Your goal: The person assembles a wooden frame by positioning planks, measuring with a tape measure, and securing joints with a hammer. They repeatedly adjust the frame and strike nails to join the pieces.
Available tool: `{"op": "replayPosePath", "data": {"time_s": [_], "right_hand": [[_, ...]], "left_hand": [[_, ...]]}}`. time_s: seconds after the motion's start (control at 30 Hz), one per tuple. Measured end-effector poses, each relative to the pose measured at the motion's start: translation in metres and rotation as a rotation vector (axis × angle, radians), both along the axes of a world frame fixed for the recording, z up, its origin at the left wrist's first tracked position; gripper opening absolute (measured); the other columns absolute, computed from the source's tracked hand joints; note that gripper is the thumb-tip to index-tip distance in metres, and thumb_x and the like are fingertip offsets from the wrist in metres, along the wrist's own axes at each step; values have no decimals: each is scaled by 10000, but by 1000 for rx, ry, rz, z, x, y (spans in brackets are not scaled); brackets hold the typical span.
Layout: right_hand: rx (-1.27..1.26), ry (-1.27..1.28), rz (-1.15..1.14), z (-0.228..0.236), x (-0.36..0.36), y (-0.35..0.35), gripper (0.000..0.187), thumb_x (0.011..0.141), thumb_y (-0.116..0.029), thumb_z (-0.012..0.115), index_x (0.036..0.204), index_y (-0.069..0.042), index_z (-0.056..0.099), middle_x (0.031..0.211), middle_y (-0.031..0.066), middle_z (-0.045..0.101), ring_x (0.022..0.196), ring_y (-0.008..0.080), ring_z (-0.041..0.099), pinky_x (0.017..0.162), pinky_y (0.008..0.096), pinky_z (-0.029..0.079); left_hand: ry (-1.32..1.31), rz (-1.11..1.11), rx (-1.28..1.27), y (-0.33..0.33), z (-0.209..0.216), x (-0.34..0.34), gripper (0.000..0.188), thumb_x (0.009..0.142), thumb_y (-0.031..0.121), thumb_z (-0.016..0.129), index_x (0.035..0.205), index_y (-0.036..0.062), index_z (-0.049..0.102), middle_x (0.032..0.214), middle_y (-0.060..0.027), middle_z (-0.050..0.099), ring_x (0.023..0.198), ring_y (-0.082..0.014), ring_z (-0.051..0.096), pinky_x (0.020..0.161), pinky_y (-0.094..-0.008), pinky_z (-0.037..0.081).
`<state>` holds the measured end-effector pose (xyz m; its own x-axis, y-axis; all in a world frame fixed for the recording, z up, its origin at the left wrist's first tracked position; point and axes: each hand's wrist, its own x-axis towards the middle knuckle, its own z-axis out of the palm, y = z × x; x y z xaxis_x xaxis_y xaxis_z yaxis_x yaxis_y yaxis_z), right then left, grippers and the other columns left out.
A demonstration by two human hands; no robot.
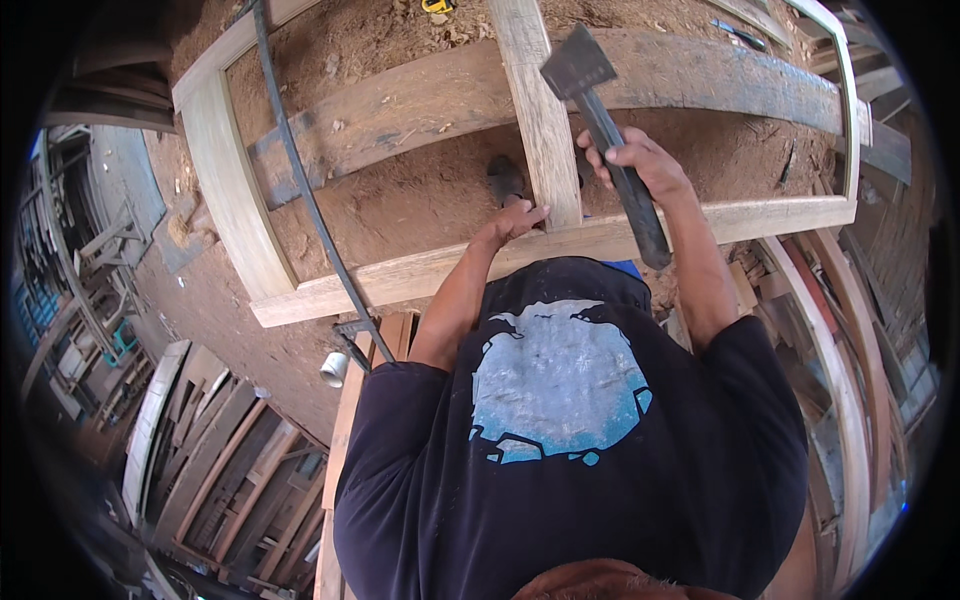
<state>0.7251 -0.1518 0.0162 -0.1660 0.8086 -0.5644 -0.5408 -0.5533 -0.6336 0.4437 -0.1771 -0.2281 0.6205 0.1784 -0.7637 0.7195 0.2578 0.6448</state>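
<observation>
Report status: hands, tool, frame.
Right hand gripping hatchet, head raised over upright bar. Left hand pressed at bar's joint with wooden frame. Nothing blocking the joint.

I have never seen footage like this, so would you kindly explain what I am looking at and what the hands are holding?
This is one view from a fisheye camera worn on a person's head, looking down over their dark shirt; straight edges bend near the rim. There is no machine, only two bare hands. The right hand grips the dark handle of a hatchet, its head raised above the wood. The left hand rests against the upright bar of a pale wooden frame, which lies over a heavy beam and sawdust-covered ground.
</observation>
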Motion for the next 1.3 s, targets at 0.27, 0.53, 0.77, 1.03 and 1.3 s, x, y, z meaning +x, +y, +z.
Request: {"op": "replayPosePath", "data": {"time_s": [0.27, 0.53, 0.77, 1.03, 1.3], "right_hand": [[-320, -375, 5, -31, -6, -121, 259, 850, -165, 627, 1043, 5, 590, 707, 30, 576, 582, 106, 568, 518, 267, 484], [-383, -266, -171, -30, -9, -172, 237, 868, -123, 622, 1062, 8, 585, 842, 62, 619, 630, 116, 592, 532, 263, 516], [-365, -73, -305, -36, -16, -181, 251, 895, -145, 610, 1083, 19, 594, 872, 85, 648, 651, 132, 607, 552, 282, 536], [-458, 18, -277, -70, -26, -177, 205, 904, -147, 594, 1002, 30, 631, 888, 102, 670, 657, 138, 617, 565, 291, 543], [-206, -75, -354, -73, 29, -67, 218, 912, -154, 606, 1024, 30, 640, 920, 126, 698, 664, 157, 634, 583, 305, 557]], "left_hand": [[156, 57, -64, 9, 42, 13, 587, 918, 499, 595, 1144, -39, 650, 1019, -194, 701, 958, -285, 667, 852, -378, 493], [83, -194, 210, 11, 80, 22, 752, 761, 486, 772, 1209, -79, 559, 1156, -249, 638, 1038, -317, 638, 899, -378, 494], [157, -131, 150, 8, 89, 24, 791, 743, 481, 787, 1223, -95, 537, 1193, -280, 613, 1072, -346, 625, 916, -385, 490], [-6, 60, -227, 16, 41, 9, 720, 761, 447, 774, 1223, -71, 586, 1137, -161, 664, 1030, -219, 618, 914, -345, 489], [-39, -95, 217, 0, 60, 24, 687, 724, 374, 825, 1223, -40, 599, 1166, -223, 658, 1092, -318, 633, 944, -401, 496]]}}
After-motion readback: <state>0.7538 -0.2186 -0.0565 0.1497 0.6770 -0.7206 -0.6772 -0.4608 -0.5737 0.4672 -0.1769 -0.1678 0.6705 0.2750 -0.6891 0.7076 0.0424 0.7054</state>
